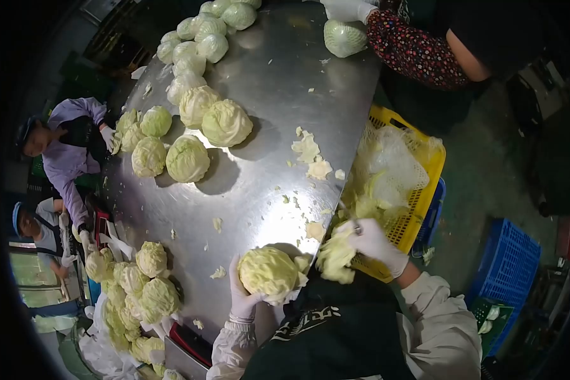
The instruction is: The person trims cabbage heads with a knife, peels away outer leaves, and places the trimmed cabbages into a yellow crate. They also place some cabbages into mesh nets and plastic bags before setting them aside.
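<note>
At the bottom centre, the gloved left hand [242, 296] is cupping a cabbage [268, 272] on the metal table [234, 209], fingers curling around its side. To its right, the right hand [375, 244] is gripping loose leaves [337, 255] beside the yellow crate [436, 166].

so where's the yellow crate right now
In the head view, the yellow crate is just off the right edge of the table, by the right hand and a blue crate.

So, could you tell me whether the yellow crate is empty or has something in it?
Not empty: the yellow crate holds netting and leaves.
</note>
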Available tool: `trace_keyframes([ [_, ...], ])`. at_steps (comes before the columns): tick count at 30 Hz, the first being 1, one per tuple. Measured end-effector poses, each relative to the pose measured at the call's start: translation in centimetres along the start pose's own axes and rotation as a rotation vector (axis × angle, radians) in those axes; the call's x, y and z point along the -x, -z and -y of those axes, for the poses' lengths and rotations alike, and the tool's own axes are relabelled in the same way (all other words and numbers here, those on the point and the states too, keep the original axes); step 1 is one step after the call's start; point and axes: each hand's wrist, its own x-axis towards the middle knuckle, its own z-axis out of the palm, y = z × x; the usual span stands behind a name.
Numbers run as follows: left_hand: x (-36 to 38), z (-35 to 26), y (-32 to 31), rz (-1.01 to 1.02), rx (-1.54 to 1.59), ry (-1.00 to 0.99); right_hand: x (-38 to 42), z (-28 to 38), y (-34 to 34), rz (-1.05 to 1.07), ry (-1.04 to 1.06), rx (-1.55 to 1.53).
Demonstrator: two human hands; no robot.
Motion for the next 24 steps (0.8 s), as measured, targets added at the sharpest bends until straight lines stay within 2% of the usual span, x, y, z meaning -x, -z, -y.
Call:
trace_keyframes([
  [1,-0.3,0.3,-0.1,-0.045,0.153,0.025,0.5,0.3,1.8,-0.126,0.002,0.197],
  [2,-0.5,0.6,-0.1,-0.088,0.306,0.051,0.8,0.0,3.2,-0.131,0.012,0.198],
  [3,0.3,-1.1,2.0,-0.100,0.251,0.061,0.6,0.8,1.8,-0.234,0.000,0.439],
  [4,1.1,-0.1,0.5,-0.117,0.406,0.110,2.6,1.0,3.3,-0.354,-0.057,0.758],
  [5,0.5,1.1,-0.2,-0.128,0.539,0.125,2.9,1.4,3.6,-0.372,-0.053,0.770],
  [6,1.1,2.4,-1.6,-0.165,0.664,0.173,4.6,4.5,3.0,-0.369,0.081,0.651],
  [7,-0.1,2.5,-1.9,-0.152,0.656,0.153,4.3,6.9,1.7,-0.374,0.250,0.508],
  [9,-2.0,2.4,-2.6,-0.077,0.785,0.249,3.9,8.8,-1.4,-0.056,0.267,-0.102],
  [11,-2.6,2.0,-4.3,-0.074,0.755,0.299,4.2,9.3,-4.0,0.036,0.243,-0.293],
  [12,-2.6,1.2,-5.0,-0.084,0.716,0.355,2.6,6.6,-5.5,-0.123,0.511,0.028],
  [13,-3.1,-0.3,-5.7,-0.093,0.676,0.404,2.7,6.5,-5.5,-0.123,0.500,0.027],
  [14,-3.5,-2.3,-5.8,-0.101,0.493,0.414,2.6,6.4,-5.5,-0.031,0.190,-0.171],
  [15,-3.4,-3.0,-5.5,-0.103,0.493,0.416,2.4,6.3,-5.5,0.060,-0.121,-0.364],
  [17,-3.1,-4.1,-3.9,-0.189,-0.252,0.231,1.9,6.4,-6.4,0.024,-0.058,-0.329],
  [18,-3.7,-6.4,-2.8,-0.193,-0.663,-0.171,2.0,7.0,-6.7,0.014,-0.006,-0.252],
  [19,-3.9,-8.2,-3.5,-0.196,-0.662,-0.163,2.2,7.7,-7.0,0.008,0.046,-0.175],
  [20,-4.2,-9.7,-4.4,0.021,-0.927,-0.261,2.3,8.5,-7.4,0.037,0.049,-0.299],
  [21,-4.1,-10.4,-4.8,0.242,-1.193,-0.363,1.9,8.6,-7.4,0.048,0.059,-0.299],
  [22,-3.9,-8.4,-4.4,0.273,-1.192,-0.266,1.2,8.7,-7.1,0.024,0.070,-0.249],
  [23,-3.5,-7.9,-3.9,0.263,-1.202,-0.273,0.9,8.7,-6.7,-0.007,0.076,-0.200],
  [24,-3.0,-7.5,-3.4,0.233,-1.153,-0.249,0.2,5.7,-6.4,-0.158,0.145,-0.093],
])
